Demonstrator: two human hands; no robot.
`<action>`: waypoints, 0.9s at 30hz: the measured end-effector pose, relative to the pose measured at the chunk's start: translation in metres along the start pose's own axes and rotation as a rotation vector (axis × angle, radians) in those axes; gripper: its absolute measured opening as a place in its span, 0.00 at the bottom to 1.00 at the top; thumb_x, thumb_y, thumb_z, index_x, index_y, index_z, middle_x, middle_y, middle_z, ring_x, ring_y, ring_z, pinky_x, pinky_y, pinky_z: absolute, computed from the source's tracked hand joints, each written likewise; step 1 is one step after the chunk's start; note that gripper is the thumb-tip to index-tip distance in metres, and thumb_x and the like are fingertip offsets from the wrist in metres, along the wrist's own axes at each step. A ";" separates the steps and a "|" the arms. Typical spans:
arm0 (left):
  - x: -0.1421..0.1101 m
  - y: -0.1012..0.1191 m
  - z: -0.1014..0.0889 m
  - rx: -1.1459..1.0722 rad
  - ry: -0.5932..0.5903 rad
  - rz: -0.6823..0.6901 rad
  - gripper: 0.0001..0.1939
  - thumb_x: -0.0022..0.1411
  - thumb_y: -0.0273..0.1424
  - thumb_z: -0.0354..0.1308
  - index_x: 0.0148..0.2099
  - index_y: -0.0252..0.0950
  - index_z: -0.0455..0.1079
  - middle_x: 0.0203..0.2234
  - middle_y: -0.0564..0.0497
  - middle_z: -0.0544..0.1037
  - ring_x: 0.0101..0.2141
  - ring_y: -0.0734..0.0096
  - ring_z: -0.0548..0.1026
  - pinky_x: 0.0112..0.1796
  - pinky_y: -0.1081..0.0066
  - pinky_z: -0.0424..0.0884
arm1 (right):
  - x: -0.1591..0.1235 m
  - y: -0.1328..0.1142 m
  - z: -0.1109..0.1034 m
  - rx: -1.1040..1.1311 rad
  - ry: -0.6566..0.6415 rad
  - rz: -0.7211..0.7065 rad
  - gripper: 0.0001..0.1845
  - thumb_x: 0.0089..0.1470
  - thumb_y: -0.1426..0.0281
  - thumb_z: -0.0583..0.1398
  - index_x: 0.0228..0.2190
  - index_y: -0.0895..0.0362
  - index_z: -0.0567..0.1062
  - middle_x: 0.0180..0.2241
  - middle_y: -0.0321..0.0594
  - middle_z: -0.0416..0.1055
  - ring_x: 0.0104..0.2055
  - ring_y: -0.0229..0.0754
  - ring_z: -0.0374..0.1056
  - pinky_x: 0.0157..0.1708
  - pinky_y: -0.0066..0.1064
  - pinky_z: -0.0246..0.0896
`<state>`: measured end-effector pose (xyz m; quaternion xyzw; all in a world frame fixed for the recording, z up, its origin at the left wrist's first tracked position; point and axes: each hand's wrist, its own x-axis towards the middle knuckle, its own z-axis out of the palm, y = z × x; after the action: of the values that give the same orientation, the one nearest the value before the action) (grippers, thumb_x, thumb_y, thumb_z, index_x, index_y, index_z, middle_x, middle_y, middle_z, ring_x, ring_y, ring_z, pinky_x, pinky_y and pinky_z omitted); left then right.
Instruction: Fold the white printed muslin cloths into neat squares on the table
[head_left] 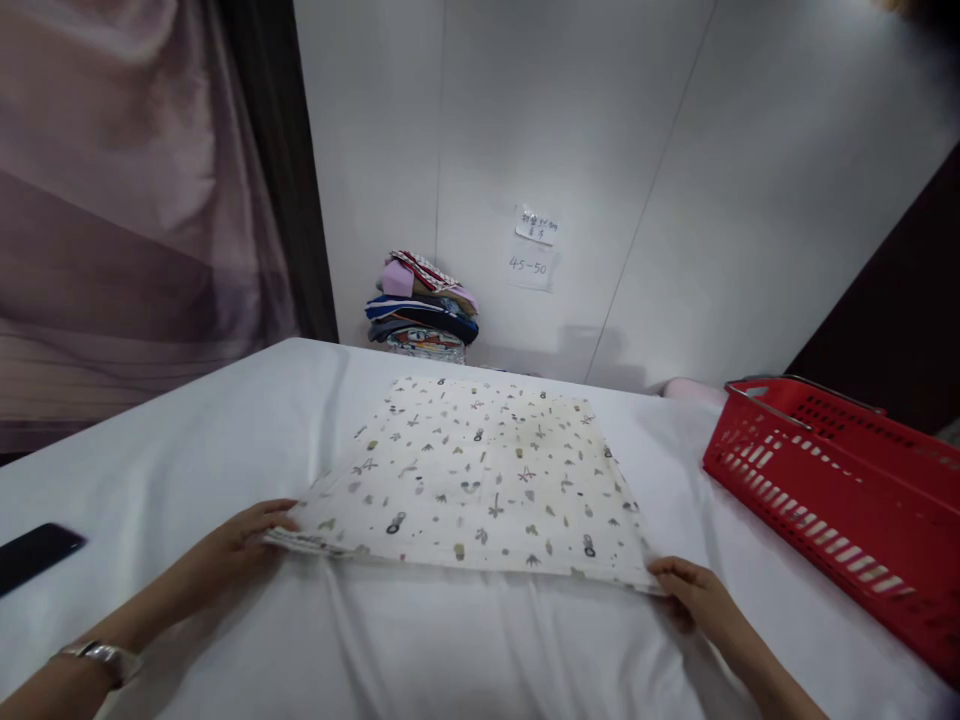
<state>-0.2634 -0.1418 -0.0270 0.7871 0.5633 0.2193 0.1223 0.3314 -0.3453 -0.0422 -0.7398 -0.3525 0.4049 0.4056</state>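
Observation:
A white cloth (465,480) with a small scattered print of grey and olive shapes lies spread in front of me, folded in layers along its near edge. My left hand (251,535) pinches its near left corner, thumb and fingers closed on the layers. At the near right corner, my right hand (691,590) grips the cloth between thumb and fingers. The near edge is stretched between both hands and looks slightly lifted, while the far part rests flat. A metal watch or bracelet (101,658) is on my left wrist.
A white sheet (420,650) covers the table. To the right stands a red plastic basket (832,500) with a metal handle. A dark phone (37,555) lies at the left edge. Folded fabrics (424,310) are stacked beyond the table by the wall, near paper notes (531,267). A curtain (135,220) hangs left.

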 end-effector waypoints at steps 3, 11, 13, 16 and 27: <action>-0.006 -0.006 -0.001 -0.121 -0.134 -0.077 0.17 0.46 0.35 0.52 0.38 0.45 0.76 0.51 0.52 0.70 0.47 0.56 0.71 0.42 0.67 0.70 | -0.002 -0.003 -0.001 -0.277 -0.015 -0.069 0.15 0.45 0.59 0.54 0.31 0.54 0.74 0.11 0.29 0.58 0.13 0.36 0.54 0.15 0.28 0.48; 0.018 0.056 0.002 -0.087 0.018 0.031 0.15 0.48 0.42 0.49 0.36 0.52 0.75 0.48 0.59 0.72 0.46 0.57 0.71 0.30 0.68 0.74 | 0.008 -0.059 -0.002 -0.761 0.179 -0.448 0.16 0.52 0.65 0.50 0.35 0.54 0.76 0.38 0.42 0.72 0.38 0.43 0.68 0.38 0.30 0.58; 0.030 0.084 0.011 -0.050 -0.010 0.093 0.17 0.52 0.45 0.47 0.36 0.51 0.75 0.49 0.57 0.71 0.44 0.58 0.72 0.28 0.69 0.73 | 0.029 -0.075 0.006 -0.744 0.205 -0.451 0.15 0.52 0.67 0.50 0.33 0.54 0.76 0.37 0.40 0.73 0.39 0.42 0.68 0.39 0.28 0.58; 0.046 0.105 0.036 0.086 0.007 0.176 0.20 0.55 0.46 0.46 0.40 0.45 0.75 0.50 0.51 0.70 0.45 0.57 0.72 0.37 0.66 0.73 | 0.068 -0.093 0.017 -0.762 0.247 -0.379 0.15 0.52 0.70 0.49 0.30 0.54 0.76 0.33 0.37 0.74 0.37 0.41 0.68 0.36 0.27 0.58; 0.042 0.045 0.103 0.388 0.128 0.491 0.15 0.55 0.34 0.50 0.43 0.49 0.73 0.51 0.52 0.70 0.55 0.58 0.61 0.51 0.59 0.60 | 0.185 -0.116 0.041 -0.855 0.350 -0.127 0.14 0.55 0.66 0.52 0.36 0.61 0.74 0.42 0.51 0.71 0.45 0.48 0.66 0.38 0.32 0.59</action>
<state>-0.1651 -0.1118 -0.0885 0.8928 0.3945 0.1797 -0.1224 0.3513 -0.1259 -0.0118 -0.8747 -0.4587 0.0666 0.1417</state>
